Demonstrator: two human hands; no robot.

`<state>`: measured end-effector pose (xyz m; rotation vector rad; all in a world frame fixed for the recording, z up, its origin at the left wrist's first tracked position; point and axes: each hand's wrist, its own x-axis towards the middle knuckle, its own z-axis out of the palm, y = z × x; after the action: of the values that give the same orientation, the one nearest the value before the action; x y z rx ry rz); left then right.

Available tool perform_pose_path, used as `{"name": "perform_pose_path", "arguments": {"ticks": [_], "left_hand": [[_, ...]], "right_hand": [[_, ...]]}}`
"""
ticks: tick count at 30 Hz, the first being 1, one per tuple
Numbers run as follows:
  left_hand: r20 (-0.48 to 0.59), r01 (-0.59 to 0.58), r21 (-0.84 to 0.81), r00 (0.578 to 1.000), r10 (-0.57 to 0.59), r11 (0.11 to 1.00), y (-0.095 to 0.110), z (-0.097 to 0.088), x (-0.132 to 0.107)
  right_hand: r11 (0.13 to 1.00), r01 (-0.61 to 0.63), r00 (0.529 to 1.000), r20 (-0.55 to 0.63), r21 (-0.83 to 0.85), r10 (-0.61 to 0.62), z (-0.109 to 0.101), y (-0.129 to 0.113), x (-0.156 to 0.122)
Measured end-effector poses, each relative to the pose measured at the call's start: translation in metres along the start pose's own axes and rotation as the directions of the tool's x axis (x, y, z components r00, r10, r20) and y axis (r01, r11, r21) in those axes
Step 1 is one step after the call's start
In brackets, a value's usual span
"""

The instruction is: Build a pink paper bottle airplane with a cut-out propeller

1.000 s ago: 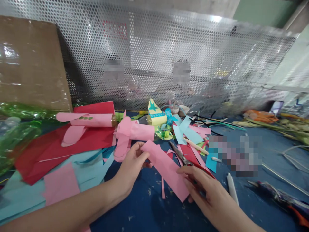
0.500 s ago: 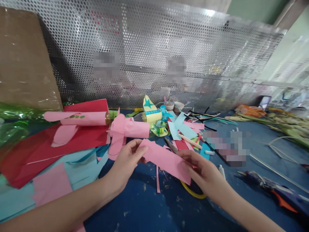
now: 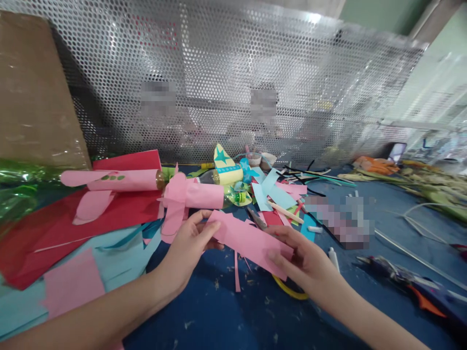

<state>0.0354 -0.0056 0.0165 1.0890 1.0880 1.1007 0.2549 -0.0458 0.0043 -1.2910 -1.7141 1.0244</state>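
A strip of pink paper is stretched at a slant between my two hands, above the blue table. My left hand pinches its upper left end between thumb and fingers. At the lower right end, my right hand grips it, thumb on top and fingers behind. Scissors with yellow handles lie on the table, partly hidden by the paper and my right hand. Just beyond my left hand is a bottle wrapped in pink paper, with pink wing shapes and a green cap.
On the left, another pink-wrapped bottle lies on red paper, near blue sheets. A yellow-wrapped bottle and paper scraps lie behind. To the right is a hot glue gun. A perforated metal screen stands at the back.
The right end of the pink paper strip has shifted slightly, and my right thumb now lies further onto it. Both hands keep their hold. The whole view has moved a little.
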Motion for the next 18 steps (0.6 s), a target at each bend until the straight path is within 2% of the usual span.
{"name": "perform_pose_path", "arguments": {"ticks": [5,9,12,15,18], "left_hand": [[-0.042,0.016,0.011,0.999,-0.015,1.000,0.001,-0.001,0.000],[-0.021,0.004,-0.108,1.000,-0.006,0.994,0.001,-0.001,0.001],[0.079,0.085,-0.168,0.994,-0.072,0.982,-0.002,0.001,0.001],[0.243,0.199,-0.105,0.955,-0.169,0.974,-0.007,0.003,-0.004],[0.265,0.224,-0.038,0.942,-0.206,0.974,-0.012,0.004,-0.008]], "right_hand": [[0.999,0.004,1.000,-0.021,0.052,-0.003,-0.003,0.006,0.002],[0.985,-0.076,0.996,-0.034,0.158,0.083,-0.003,0.009,0.004],[0.947,-0.153,0.987,-0.003,0.282,0.160,-0.001,0.008,0.005],[0.927,-0.192,0.981,0.060,0.323,0.183,0.003,0.007,0.005],[0.925,-0.230,0.969,0.155,0.301,0.191,0.007,0.006,0.003]]}}
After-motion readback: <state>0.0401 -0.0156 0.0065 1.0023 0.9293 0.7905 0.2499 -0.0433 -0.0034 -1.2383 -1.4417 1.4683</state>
